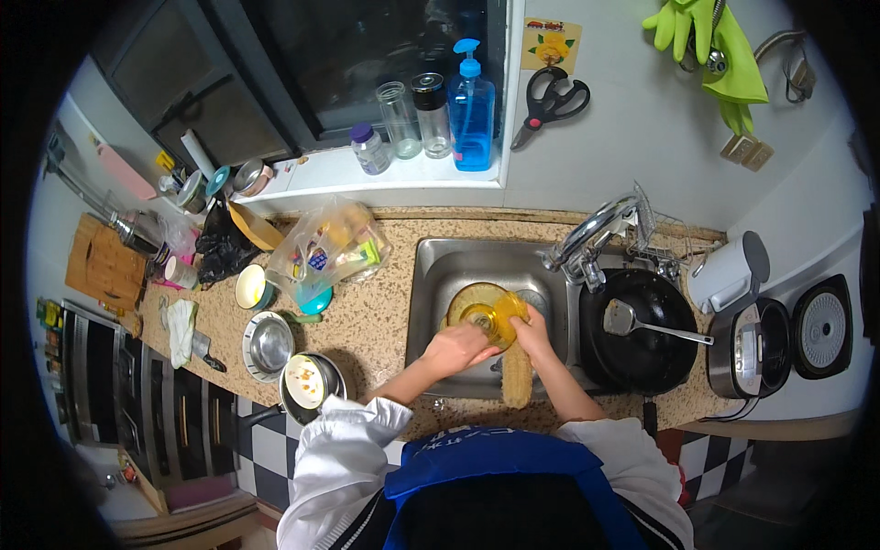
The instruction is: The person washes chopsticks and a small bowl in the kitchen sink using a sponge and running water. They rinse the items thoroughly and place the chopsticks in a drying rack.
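Observation:
Over the steel sink basin (436,275), an amber glass bowl (474,297) is held between my two hands. My left hand (462,347) lies on the near-left side of the bowl, its fingers curled at the rim and over the inside. Around the bowl's right edge, my right hand (533,331) grips both the glass and a tan mesh loofah-like scrubber (517,378). The scrubber's lower end hangs down past the hand towards the sink's front edge. Whether my left fingers hold anything else is hidden.
Right of the basin sits a black wok (636,357) with a metal spatula (629,320) across it, below the chrome faucet (591,234). A rice cooker (746,350) stands beyond. To the left are stacked bowls (306,381), a plastic bag (330,247) and a knife (206,349).

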Action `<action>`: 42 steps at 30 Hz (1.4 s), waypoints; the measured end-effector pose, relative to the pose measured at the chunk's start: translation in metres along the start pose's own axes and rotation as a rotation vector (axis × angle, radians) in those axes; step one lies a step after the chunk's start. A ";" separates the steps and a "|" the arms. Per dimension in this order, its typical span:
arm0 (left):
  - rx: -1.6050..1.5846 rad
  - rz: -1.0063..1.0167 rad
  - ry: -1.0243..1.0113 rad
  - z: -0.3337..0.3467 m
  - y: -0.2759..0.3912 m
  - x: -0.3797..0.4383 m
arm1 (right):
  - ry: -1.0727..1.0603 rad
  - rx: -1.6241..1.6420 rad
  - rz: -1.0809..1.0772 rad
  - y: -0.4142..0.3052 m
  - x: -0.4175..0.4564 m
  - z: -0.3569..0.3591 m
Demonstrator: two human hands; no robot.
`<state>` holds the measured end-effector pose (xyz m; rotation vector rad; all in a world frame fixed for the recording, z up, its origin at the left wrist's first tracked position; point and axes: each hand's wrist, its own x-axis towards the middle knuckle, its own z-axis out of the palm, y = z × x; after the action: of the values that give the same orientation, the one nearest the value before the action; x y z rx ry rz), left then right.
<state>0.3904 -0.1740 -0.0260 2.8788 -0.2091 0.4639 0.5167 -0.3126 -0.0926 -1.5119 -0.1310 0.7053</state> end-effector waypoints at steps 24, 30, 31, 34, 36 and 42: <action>-1.024 -0.884 0.516 0.061 0.039 -0.013 | -0.311 -0.911 -0.659 -0.038 -0.037 0.036; -0.912 -0.895 0.423 0.048 0.016 -0.032 | -0.690 -1.326 -0.817 -0.047 -0.010 0.024; -0.901 -0.898 0.418 0.049 0.019 -0.029 | -0.564 -1.227 -0.827 -0.046 -0.007 0.031; -0.746 -0.910 0.432 0.032 0.007 -0.017 | -0.374 -0.957 -0.748 -0.028 -0.019 0.060; -0.729 -0.923 0.376 0.032 -0.014 -0.029 | -0.531 -0.836 -0.655 -0.020 -0.022 0.057; -0.982 -1.069 0.507 0.066 -0.045 -0.052 | -0.793 -0.883 -0.368 -0.054 0.013 0.020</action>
<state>0.3688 -0.1408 -0.1124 1.5112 0.8719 0.5870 0.5351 -0.2835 -0.0444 -1.8482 -1.4370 0.9670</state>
